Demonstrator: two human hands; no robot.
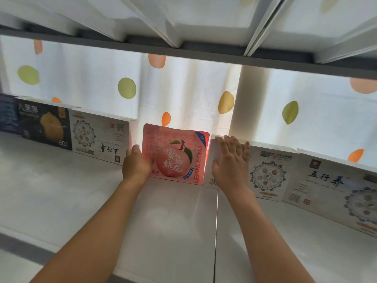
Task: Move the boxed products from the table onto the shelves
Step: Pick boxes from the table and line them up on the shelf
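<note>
A pink peach-print box (175, 156) stands upright at the back of the white shelf (61, 190), in the gap between two white boxes. My left hand (136, 164) grips the pink box's left edge, thumb over its front. My right hand (230, 160) lies flat, fingers spread, on the front of the white box (267, 172) to the right, holding nothing. A white box with a round emblem (100, 135) stands just left of the pink one.
A dark box with a yellow fruit (44, 125) and a dark blue box (8, 115) stand at far left. Another white box (334, 190) stands at far right. A spotted curtain (183, 88) hangs behind. The upper shelf's underside (204, 52) is close overhead.
</note>
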